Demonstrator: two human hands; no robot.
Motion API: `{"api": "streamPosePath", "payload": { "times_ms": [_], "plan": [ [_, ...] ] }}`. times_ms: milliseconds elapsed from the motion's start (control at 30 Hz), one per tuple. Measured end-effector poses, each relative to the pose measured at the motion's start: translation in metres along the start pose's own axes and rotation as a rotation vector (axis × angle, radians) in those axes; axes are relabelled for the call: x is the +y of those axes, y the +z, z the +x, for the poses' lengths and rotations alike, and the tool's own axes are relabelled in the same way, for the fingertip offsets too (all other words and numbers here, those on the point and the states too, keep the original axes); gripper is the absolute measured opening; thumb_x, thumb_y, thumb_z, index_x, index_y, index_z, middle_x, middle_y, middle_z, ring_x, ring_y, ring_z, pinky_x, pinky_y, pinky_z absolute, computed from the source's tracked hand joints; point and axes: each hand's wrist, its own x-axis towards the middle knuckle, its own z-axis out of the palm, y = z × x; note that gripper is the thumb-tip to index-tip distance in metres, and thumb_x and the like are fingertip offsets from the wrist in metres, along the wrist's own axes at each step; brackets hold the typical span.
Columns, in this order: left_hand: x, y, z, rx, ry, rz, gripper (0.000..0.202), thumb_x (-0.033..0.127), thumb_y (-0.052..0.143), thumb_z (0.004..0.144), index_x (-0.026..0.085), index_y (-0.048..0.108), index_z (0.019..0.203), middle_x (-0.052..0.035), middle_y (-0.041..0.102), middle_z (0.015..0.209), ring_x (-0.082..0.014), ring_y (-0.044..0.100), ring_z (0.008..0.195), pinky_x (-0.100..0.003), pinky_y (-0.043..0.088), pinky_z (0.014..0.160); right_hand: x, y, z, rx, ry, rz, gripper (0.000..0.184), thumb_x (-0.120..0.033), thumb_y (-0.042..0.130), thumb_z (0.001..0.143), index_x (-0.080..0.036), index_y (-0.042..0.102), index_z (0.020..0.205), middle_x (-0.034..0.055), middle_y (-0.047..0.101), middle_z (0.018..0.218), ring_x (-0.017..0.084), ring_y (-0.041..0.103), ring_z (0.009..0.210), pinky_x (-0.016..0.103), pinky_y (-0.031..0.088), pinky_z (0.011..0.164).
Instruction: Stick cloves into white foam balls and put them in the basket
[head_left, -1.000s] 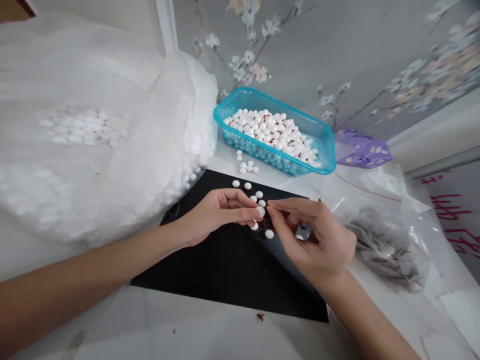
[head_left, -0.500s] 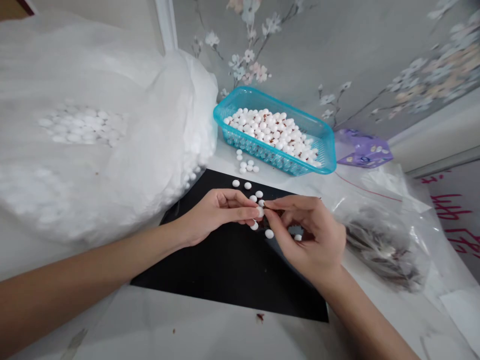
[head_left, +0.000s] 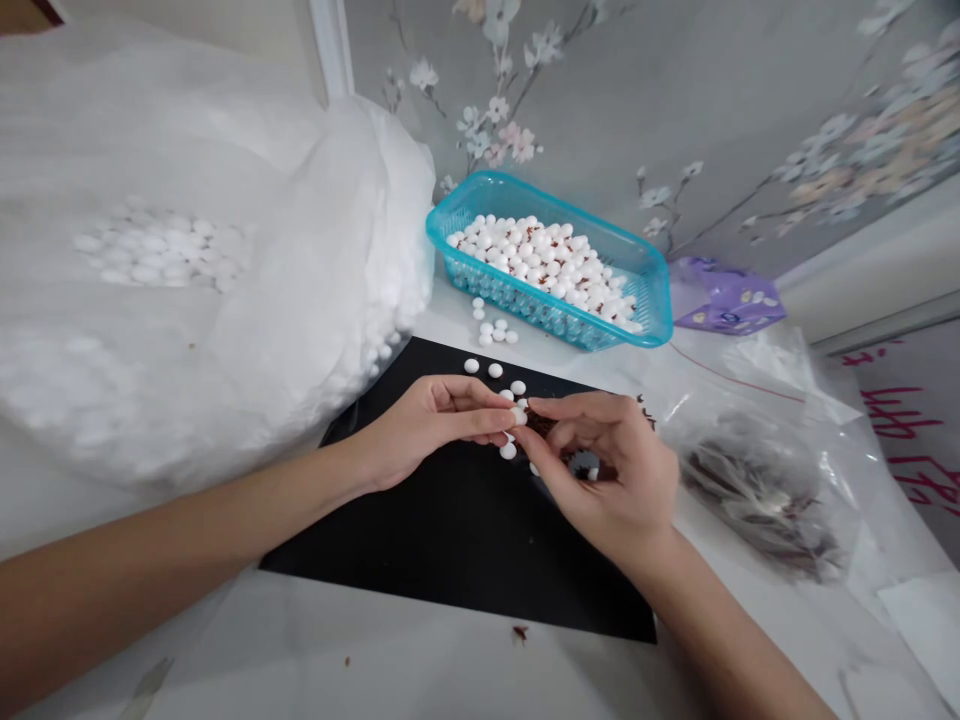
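Over a black mat (head_left: 450,540), the left hand (head_left: 427,430) pinches a white bead (head_left: 518,415) in its fingertips, just beside the curled right hand (head_left: 607,470), which pinches a brown shred (head_left: 541,425).

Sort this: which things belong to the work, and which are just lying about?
In the work: left hand, white bead, right hand, dark brown flakes, black mat, blue basket of flecked beads, clear bag of flakes, plastic sack of beads.
Lying about: purple packet, red lettering.

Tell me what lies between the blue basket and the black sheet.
In the head view, a few white beads lie between the blue basket and black sheet.
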Motion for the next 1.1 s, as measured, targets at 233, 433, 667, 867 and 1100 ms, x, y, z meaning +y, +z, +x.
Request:
{"api": "streamPosePath", "payload": {
  "times_ms": [233,433,667,867,1100],
  "plan": [
    [0.000,-0.001,0.000,-0.014,-0.006,-0.029,0.009,0.019,0.076,0.068,0.015,0.070,0.073,0.0023,0.069,0.067,-0.0056,0.061,0.063,-0.018,0.049,0.068,0.002,0.004,0.000,0.065,-0.068,0.061,0.025,-0.008,0.064,0.076,-0.023,0.047,0.085,-0.0055,0.054,0.065,0.012,0.066,0.067,0.018,0.049,0.047],
    [0.000,-0.001,0.000,-0.021,-0.003,-0.045,0.006,0.016,0.075,0.069,0.015,0.070,0.072,0.0029,0.069,0.067,-0.0049,0.062,0.064,-0.016,0.048,0.067,0.001,0.006,0.001,0.099,-0.099,0.046,0.027,-0.007,0.067,0.073,-0.022,0.045,0.075,0.0003,0.064,0.075,0.015,0.069,0.070,0.017,0.049,0.044],
    [0.000,-0.002,0.000,-0.023,-0.004,-0.036,0.006,0.017,0.074,0.070,0.015,0.070,0.073,0.0025,0.070,0.069,-0.0054,0.062,0.066,-0.016,0.049,0.068,0.001,0.008,0.000,0.121,-0.106,0.025,0.031,-0.006,0.068,0.072,-0.022,0.042,0.070,-0.0012,0.063,0.069,0.017,0.070,0.074,0.018,0.049,0.044],
    [0.000,-0.001,0.001,-0.017,0.002,-0.030,0.007,0.017,0.075,0.069,0.015,0.070,0.073,0.0023,0.070,0.069,-0.0058,0.062,0.065,-0.019,0.049,0.071,0.001,0.009,0.000,0.135,-0.121,0.033,0.032,-0.006,0.067,0.073,-0.023,0.040,0.068,-0.0052,0.056,0.060,0.017,0.070,0.075,0.018,0.052,0.048],
    [0.000,-0.001,0.001,-0.019,0.005,-0.029,0.006,0.017,0.074,0.069,0.015,0.070,0.073,0.0024,0.069,0.068,-0.0052,0.061,0.064,-0.018,0.049,0.070,0.002,0.012,-0.001,0.133,-0.102,0.057,0.035,-0.006,0.066,0.074,-0.023,0.037,0.066,-0.0067,0.052,0.056,0.017,0.070,0.076,0.019,0.053,0.053]
  ]
}}
